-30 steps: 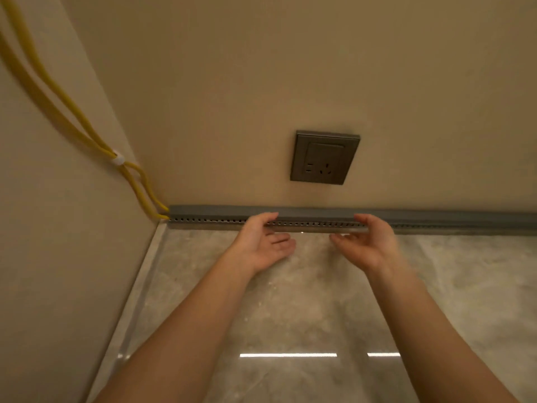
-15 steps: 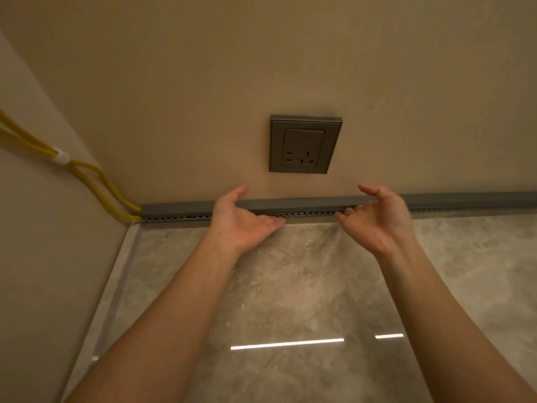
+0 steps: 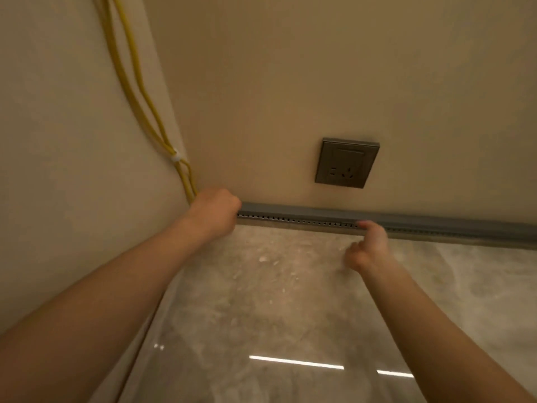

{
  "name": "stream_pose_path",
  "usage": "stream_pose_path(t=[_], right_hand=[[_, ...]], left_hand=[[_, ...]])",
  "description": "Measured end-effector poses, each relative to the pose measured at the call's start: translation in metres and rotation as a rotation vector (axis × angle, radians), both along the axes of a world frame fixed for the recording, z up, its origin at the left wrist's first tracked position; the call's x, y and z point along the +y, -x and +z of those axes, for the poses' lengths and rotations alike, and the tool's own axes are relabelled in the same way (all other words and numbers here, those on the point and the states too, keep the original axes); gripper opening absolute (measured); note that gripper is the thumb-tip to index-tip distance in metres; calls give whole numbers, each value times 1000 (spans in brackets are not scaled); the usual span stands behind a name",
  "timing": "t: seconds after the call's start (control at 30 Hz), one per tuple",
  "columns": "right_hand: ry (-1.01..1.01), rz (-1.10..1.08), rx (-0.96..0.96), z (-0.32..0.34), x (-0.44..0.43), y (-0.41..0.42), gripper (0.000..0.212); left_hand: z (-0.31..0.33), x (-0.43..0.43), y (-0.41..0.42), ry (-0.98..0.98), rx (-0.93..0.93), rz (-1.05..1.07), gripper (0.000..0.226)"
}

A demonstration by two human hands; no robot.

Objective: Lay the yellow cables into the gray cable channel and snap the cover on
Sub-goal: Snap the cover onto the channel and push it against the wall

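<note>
Both hands had slid apart along the gray cable channel [image 3: 305, 216], the left hand [image 3: 213, 213] to its corner end
Yellow cables [image 3: 136, 91] hung down the side wall [image 3: 58, 141] into that corner, none visibly in the channel, so laying looked barely begun and the closing step left to do; left fingers [image 3: 228, 206] curled over the channel's end, their hold hidden, while the right hand [image 3: 367, 248] pinched its slotted front edge

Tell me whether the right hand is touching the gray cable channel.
Touching: the head view shows the right hand with fingertips on the gray cable channel.
</note>
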State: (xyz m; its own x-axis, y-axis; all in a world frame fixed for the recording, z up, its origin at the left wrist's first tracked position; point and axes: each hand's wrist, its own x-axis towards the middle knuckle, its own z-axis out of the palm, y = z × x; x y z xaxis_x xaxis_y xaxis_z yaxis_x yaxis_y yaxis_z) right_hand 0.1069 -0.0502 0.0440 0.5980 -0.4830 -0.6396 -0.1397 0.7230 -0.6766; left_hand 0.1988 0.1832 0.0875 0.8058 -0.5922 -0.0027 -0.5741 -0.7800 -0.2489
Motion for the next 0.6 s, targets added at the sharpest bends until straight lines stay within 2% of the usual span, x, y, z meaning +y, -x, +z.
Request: stream_pose_path(t=[0.07,0.13,0.23,0.33,0.47,0.53,0.6], right_hand=[[138,104,60,-4,37,-5,40],[318,282,39,-9,74,-11,34],[671,463,-77,-15,108,-22,38],[1125,611,-151,-17,118,-32,48],[1698,839,-180,-23,106,-43,61],[1878,882,-158,-29,95,-47,62],[1974,865,-132,-34,84,-51,60]], left_hand=[[24,9,-2,-211,-184,-111,24],[45,23,-4,-353,-279,-125,24],[57,40,-9,-449,-269,-21,29],[50,47,-11,-538,-272,3,32],[38,41,-18,-529,-308,17,32],[31,36,-23,-570,-322,31,31],[22,32,-28,-598,-329,47,31]])
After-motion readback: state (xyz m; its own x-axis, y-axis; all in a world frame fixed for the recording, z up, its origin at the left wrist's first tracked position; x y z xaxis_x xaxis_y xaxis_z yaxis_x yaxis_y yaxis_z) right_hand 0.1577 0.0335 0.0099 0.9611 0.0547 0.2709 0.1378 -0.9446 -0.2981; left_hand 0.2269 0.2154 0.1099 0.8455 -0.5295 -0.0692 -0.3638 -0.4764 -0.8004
